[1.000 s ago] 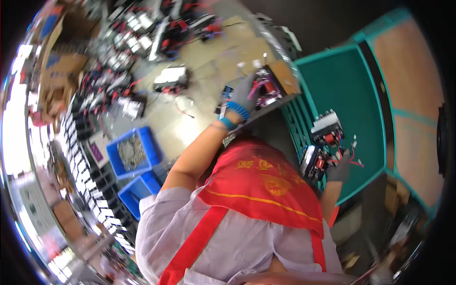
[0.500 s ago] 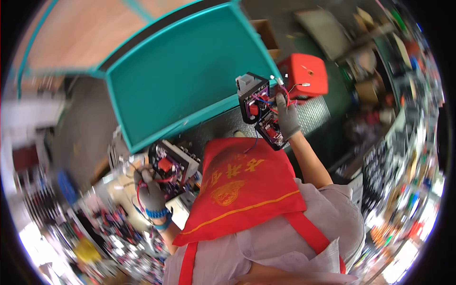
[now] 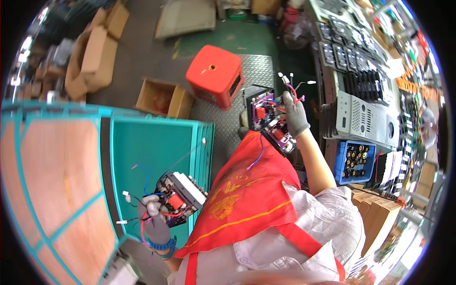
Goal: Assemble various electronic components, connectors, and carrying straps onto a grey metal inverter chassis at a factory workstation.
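My gloved left hand [image 3: 157,227] is closed on a circuit board assembly [image 3: 176,202] with a red component, a pale block along one side and loose wires with white plugs. On the right, my gloved right hand [image 3: 295,118] grips two more boards together: a black-framed circuit board [image 3: 260,108] and a smaller circuit board [image 3: 281,137] below it. Red and black wires with white connectors [image 3: 290,80] stick out past its fingers. A thin blue wire [image 3: 260,151] hangs down over my red apron [image 3: 242,185].
A teal metal cart [image 3: 152,142] stands at the left. Ahead are a red plastic stool [image 3: 214,71] and an open cardboard box [image 3: 156,97]. Along the right runs a workbench with grey metal panels [image 3: 365,116], black parts [image 3: 349,57] and a blue crate [image 3: 354,161] of small round parts.
My body has turned right: the cart and stool have shifted left in view, and the workbench has come in on the right. Both hands still hold their circuit boards.
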Available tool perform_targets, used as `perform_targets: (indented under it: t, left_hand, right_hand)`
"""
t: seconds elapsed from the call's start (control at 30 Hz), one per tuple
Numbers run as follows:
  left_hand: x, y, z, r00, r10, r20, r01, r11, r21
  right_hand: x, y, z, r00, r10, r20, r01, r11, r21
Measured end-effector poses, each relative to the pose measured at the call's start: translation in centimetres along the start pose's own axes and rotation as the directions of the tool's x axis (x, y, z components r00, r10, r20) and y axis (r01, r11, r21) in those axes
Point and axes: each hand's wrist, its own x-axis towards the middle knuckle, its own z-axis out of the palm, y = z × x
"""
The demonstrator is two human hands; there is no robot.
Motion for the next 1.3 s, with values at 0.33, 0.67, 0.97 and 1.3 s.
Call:
perform_targets:
  t: [0.33, 0.67, 0.97, 1.3]
  left_hand:
    - [19.0, 11.3, 16.3, 0.980, 0.146, 0.138, -0.160, 0.983, 0.091]
    - [36.7, 27.4, 33.2, 0.928, 0.206, 0.310, -0.218, 0.976, 0.005]
    - [54.4, 42.6, 49.4, 0.763, 0.445, 0.469, -0.438, 0.889, -0.130]
    - [66.3, 58.4, 65.4, 0.740, 0.430, 0.517, -0.542, 0.837, 0.079]
  right_hand:
    - [19.9, -13.0, -2.4, 0.997, -0.039, -0.062, 0.055, 0.954, 0.294]
    - [38.1, -28.5, -10.7, 0.945, -0.092, -0.313, 0.195, 0.929, 0.315]
    - [52.3, -38.4, -21.3, 0.844, -0.081, -0.530, 0.326, 0.862, 0.388]
    - [69.1, -46.6, -41.0, 0.773, -0.110, -0.625, 0.278, 0.944, 0.178]
